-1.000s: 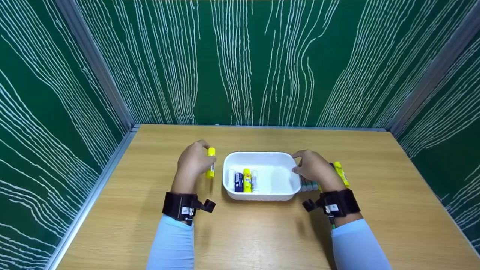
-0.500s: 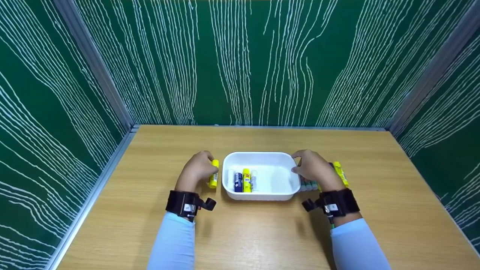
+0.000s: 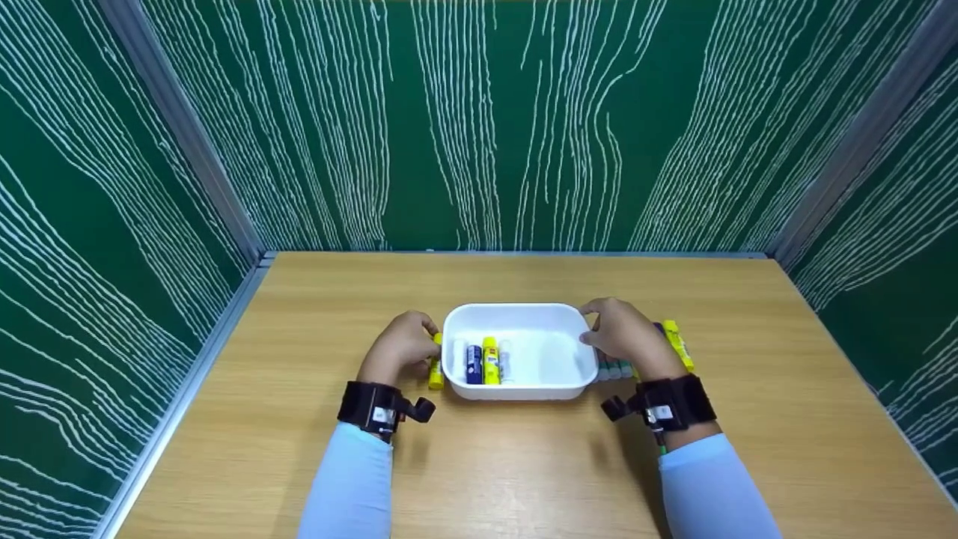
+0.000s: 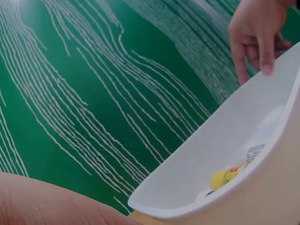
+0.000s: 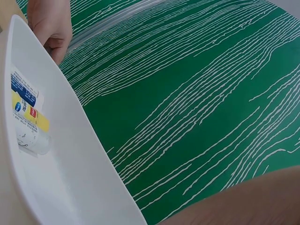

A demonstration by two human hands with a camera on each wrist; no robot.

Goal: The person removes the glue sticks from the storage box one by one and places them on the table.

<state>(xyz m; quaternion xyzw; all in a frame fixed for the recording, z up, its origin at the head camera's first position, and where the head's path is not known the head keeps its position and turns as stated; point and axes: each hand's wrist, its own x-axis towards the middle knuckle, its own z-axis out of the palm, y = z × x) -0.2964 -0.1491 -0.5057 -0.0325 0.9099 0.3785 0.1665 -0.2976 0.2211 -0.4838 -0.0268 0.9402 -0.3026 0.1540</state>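
A white plastic tray [image 3: 550,393] sits mid-table, seen from the side in the left wrist view. Inside it, toward the left, several glue sticks lie side by side, among them a dark blue glue stick [image 3: 474,364], a yellow-capped glue stick [image 3: 491,361] and a whitish glue stick [image 5: 33,137]. Just outside the tray's left wall my left hand [image 3: 397,348] pinches another yellow glue stick [image 3: 435,374]; its middle is partly behind the fingers. My right hand [image 3: 629,340] holds the tray's right rim, thumb over the inner wall.
Grey-ended glue sticks [image 3: 615,369] lie beside the tray's right wall, partly under my right hand. A yellow glue stick [image 3: 678,346] lies farther right, next to a dark one. Green panels [image 3: 419,150] with white lines enclose the table's back and sides.
My left hand has brought the yellow glue stick rightward and nearer to me, down to the tray's left wall. The right hand stays at the right rim.
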